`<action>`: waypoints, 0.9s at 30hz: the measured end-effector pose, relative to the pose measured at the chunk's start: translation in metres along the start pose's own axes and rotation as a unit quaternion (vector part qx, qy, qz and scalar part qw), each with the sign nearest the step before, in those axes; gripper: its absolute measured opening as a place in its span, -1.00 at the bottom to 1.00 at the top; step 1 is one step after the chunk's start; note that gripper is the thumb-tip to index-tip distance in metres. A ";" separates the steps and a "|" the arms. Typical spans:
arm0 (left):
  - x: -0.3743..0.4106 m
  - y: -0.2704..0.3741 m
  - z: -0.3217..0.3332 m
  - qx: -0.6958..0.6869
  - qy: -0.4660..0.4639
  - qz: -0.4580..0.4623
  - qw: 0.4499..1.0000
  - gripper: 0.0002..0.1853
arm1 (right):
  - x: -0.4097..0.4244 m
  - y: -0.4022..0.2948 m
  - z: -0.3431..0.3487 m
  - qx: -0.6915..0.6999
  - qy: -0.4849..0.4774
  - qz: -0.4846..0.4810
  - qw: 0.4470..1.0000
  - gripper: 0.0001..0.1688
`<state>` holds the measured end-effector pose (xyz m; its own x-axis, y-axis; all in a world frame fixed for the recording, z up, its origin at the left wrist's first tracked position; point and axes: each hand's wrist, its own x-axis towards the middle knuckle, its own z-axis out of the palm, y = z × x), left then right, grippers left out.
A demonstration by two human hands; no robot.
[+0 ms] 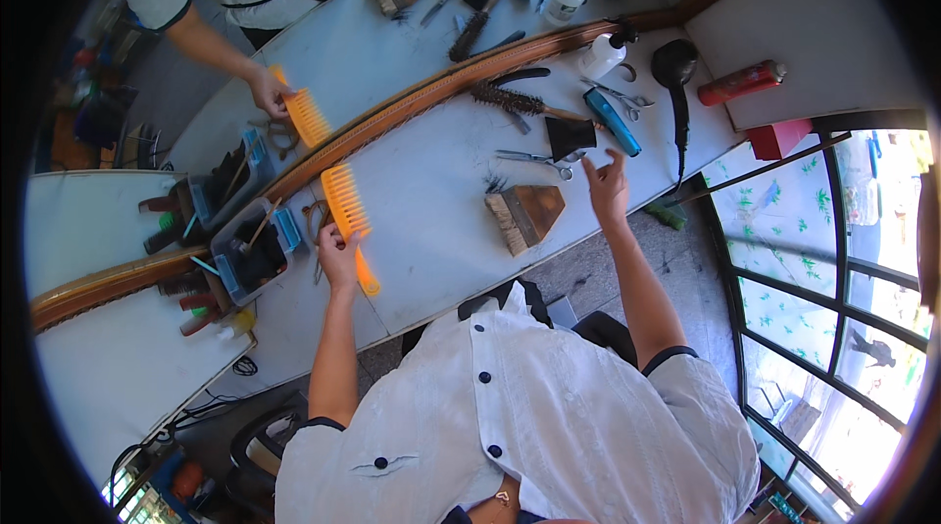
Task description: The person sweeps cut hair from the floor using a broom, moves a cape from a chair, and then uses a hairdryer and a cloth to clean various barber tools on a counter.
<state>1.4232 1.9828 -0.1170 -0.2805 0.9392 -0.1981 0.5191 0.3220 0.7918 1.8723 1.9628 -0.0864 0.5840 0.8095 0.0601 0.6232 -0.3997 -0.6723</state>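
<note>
My left hand (pixel 338 257) grips an orange wide-tooth comb (pixel 345 204) near its handle, over the left part of the white counter (pixel 434 244). Fingers apart and holding nothing, my right hand (pixel 609 189) hovers by the counter's front edge. Just beyond it lie a blue hair clipper (pixel 612 122) and a black dryer nozzle (pixel 572 137). Haircutting scissors (pixel 535 158) rest left of that hand. A wide wooden-handled brush (pixel 526 217) lies nearer to me, beside a small tuft of dark hair (pixel 495 184). Behind the nozzle is a round bristle brush (pixel 509 97).
A wood-framed mirror (pixel 412 112) borders the counter's back and reflects these things. At right stand a white spray bottle (pixel 604 56), a black hair dryer (pixel 675 68) and a red can (pixel 741 84). A plastic bin (pixel 253 252) of tools sits at left. Glazed panels (pixel 786 222) flank the right side.
</note>
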 end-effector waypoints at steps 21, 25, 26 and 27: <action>-0.011 0.008 -0.002 0.123 0.017 0.036 0.992 -0.43 | -0.032 -0.098 0.089 0.019 -0.165 -0.265 0.950 -0.59; -0.014 0.004 -0.003 0.142 0.042 0.055 0.987 -0.42 | 0.007 -0.044 0.043 -0.276 -0.217 -0.161 0.922 -0.72; -0.014 0.005 -0.002 0.147 0.057 0.069 0.985 -0.42 | 0.012 -0.034 0.044 -0.278 -0.219 -0.174 0.919 -0.73; -0.016 0.008 -0.002 0.140 0.066 0.086 0.984 -0.43 | 0.016 -0.036 0.044 -0.279 -0.222 -0.187 0.915 -0.74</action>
<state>1.4301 1.9702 -0.1059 -0.2612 0.9651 0.0157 0.7649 0.1970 0.6133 1.8364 2.0089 -0.0937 0.0833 0.9801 -0.1803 0.9774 -0.1156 -0.1771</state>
